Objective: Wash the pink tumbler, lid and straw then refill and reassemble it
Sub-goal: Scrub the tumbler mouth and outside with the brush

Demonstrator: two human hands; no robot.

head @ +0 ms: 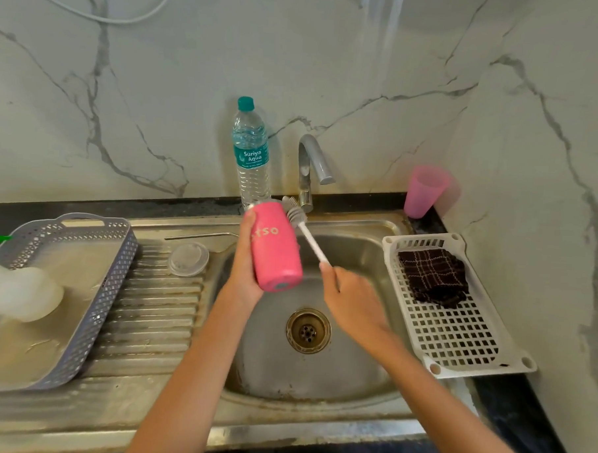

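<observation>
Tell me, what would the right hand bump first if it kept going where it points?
Probably the pink tumbler: the right hand points along its brush toward the tumbler's open end. Depth is unclear, so it might slip past to the tap.

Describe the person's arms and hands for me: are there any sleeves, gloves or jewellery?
The left hand and right hand are bare, with no gloves and no rings that can be seen. The left arm and right arm show no sleeve, watch or bracelet up to the edge of the picture. The nails are too small to judge.
</observation>
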